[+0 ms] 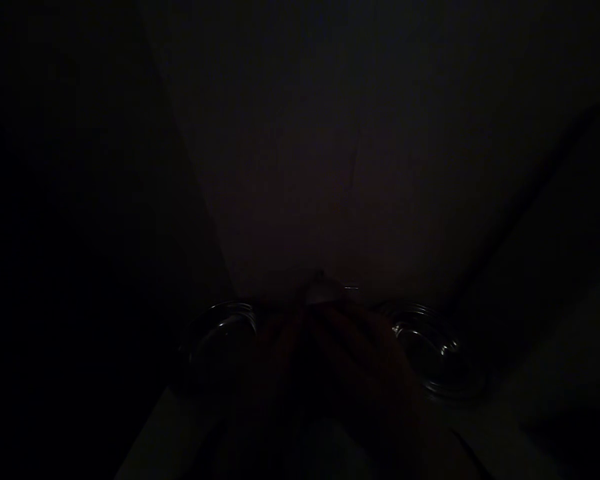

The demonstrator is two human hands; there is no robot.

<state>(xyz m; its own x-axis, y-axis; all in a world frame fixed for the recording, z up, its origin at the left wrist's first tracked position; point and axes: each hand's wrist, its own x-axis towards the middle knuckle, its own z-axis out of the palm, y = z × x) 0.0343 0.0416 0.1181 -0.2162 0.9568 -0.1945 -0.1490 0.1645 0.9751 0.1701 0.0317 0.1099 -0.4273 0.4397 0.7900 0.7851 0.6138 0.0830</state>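
The picture is very dark. Near the bottom middle, my right hand (363, 337) reaches forward with its fingers bent at a small pale rounded thing (324, 291). Facing it from the other side is my left hand (275, 340), its fingertips close by the same pale thing. Both hands seem closed about it, but the finger contact is mostly lost in shadow. What kind of thing it is cannot be made out.
A shiny round metal dish (225, 308) stands left of my hands, and another shiny round dish (447, 393) to the right. Their contents are too dark to tell. A pale surface edge (155, 427) shows at lower left. Beyond my hands rises a dim, flat surface (300, 147).
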